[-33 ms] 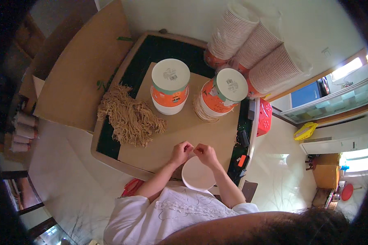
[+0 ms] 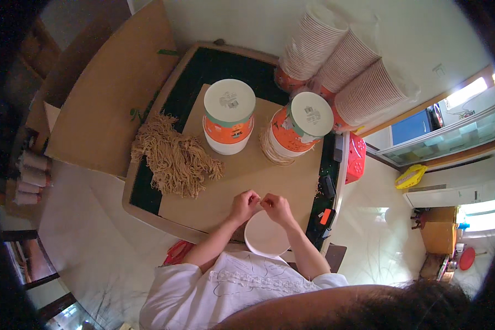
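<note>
My left hand [image 2: 244, 207] and my right hand [image 2: 276, 208] are close together near the table's front edge, both with fingers pinched. Whatever is between the fingertips is too small to make out. Just below them, between my forearms, sits a white round paper bucket [image 2: 267, 236], partly covered by my right hand and arm. Farther back are two stacks of orange, green and white paper buckets with white bases upward, a left stack [image 2: 228, 130] and a right stack [image 2: 291, 131]. Thin tan cord [image 2: 267, 149] loops around the right stack. A heap of tan twine [image 2: 173, 157] lies to the left.
Flat cardboard [image 2: 242, 181] covers much of the green tabletop [image 2: 203, 63]. Tall plastic-wrapped bucket stacks [image 2: 344, 60] lean at the back right. Small black objects [image 2: 328, 187] line the right edge beside a red stool [image 2: 356, 158]. A large cardboard box [image 2: 113, 93] stands left.
</note>
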Motion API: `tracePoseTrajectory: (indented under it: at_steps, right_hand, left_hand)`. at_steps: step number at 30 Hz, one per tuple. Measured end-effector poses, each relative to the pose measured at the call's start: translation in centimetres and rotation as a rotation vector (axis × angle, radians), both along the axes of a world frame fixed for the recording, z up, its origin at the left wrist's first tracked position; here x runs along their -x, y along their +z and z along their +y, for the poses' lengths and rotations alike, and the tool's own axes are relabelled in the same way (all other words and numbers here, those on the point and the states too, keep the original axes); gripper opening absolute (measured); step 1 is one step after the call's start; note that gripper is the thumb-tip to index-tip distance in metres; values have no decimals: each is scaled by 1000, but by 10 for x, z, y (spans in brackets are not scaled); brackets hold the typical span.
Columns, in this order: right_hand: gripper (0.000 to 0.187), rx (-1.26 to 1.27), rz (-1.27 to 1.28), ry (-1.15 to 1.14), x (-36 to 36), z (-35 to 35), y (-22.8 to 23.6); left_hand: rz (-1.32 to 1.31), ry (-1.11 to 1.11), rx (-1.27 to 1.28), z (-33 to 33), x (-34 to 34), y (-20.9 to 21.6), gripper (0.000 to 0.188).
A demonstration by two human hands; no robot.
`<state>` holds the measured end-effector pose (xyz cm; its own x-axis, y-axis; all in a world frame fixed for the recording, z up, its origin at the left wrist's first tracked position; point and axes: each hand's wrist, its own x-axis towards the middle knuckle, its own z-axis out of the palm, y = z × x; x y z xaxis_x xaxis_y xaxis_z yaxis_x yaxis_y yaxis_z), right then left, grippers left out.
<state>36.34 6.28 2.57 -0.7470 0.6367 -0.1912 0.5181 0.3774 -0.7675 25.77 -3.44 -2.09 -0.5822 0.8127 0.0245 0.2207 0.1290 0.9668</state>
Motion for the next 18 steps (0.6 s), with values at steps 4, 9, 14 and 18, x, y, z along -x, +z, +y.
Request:
tracePoseTrajectory:
  at_steps: [4, 9, 14, 18]
  right_hand:
    - [13, 8, -68, 9, 3, 3, 3]
    - [17, 564, -71, -54, -3, 34, -24]
    - [18, 801, -99, -78, 4, 42, -10]
    - [17, 853, -138, -106, -4, 47, -17]
  left_hand:
    - [78, 56, 33, 5, -4, -6, 7]
    - [-196, -11, 31, 18, 5, -19, 8]
    - [-140, -56, 53, 21, 8, -27, 8]
    - [-207, -75, -27, 22, 7, -29, 8]
